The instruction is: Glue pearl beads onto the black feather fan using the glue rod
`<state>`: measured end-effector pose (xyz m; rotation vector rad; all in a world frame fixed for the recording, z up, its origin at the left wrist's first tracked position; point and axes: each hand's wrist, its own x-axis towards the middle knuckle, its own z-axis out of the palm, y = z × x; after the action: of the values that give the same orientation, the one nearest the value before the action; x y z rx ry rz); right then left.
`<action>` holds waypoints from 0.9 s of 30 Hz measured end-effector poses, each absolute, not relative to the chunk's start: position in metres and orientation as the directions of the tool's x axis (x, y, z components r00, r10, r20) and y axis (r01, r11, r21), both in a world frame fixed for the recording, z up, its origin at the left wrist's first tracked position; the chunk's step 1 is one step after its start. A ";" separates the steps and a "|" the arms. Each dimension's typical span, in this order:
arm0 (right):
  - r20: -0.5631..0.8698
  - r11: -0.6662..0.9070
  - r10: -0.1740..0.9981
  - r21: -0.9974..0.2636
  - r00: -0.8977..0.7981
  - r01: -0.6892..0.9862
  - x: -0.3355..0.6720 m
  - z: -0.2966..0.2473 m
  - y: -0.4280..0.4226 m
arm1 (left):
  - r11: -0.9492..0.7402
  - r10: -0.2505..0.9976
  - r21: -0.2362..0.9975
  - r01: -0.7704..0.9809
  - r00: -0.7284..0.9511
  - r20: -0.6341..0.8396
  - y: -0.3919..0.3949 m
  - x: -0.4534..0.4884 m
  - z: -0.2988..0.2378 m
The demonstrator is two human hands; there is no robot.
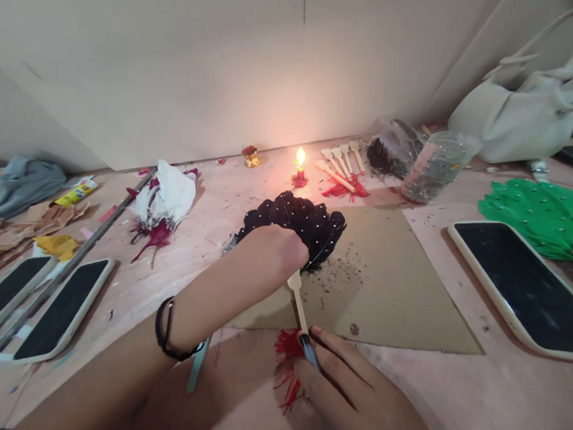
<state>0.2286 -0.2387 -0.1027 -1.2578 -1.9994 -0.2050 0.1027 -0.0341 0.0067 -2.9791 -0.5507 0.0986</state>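
A black feather fan [312, 223] dotted with white beads lies on a sheet of brown cardboard [397, 279]. My left hand [282, 249], wearing a black bracelet at the wrist, is bent over the fan's lower middle. Its fingers are hidden behind its back. A pale wooden handle [298, 301] runs from under that hand toward me, with a red tassel [287, 369] by its near end. My right hand [351, 383] is closed around a slim, grey, pen-like tool [310, 353], whose dark tip is at the handle's near end.
A lit red candle [300, 173] burns behind the fan. Several wooden handles [342, 163], a plastic cup [435, 165] and a white bag [508, 108] are to its right. A phone [533, 287] and green fan [542, 213] lie right; a white fan [169, 192] lies left.
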 end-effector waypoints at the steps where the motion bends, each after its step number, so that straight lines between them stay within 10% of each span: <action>1: 0.669 0.505 0.705 -0.242 -0.234 0.829 0.229 -0.102 -0.239 | -0.930 0.354 -0.117 0.348 0.935 -0.035 -0.035 0.101 0.008; 27: 0.673 0.503 0.703 -0.241 -0.231 0.830 0.229 -0.100 -0.235 | -0.948 0.314 -0.039 0.315 0.949 0.036 -0.028 0.089 0.023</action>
<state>0.2293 -0.2350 -0.0998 -1.2553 -1.9928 -0.2142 0.0887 -0.0283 0.0229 -3.0574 -0.4934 -0.0454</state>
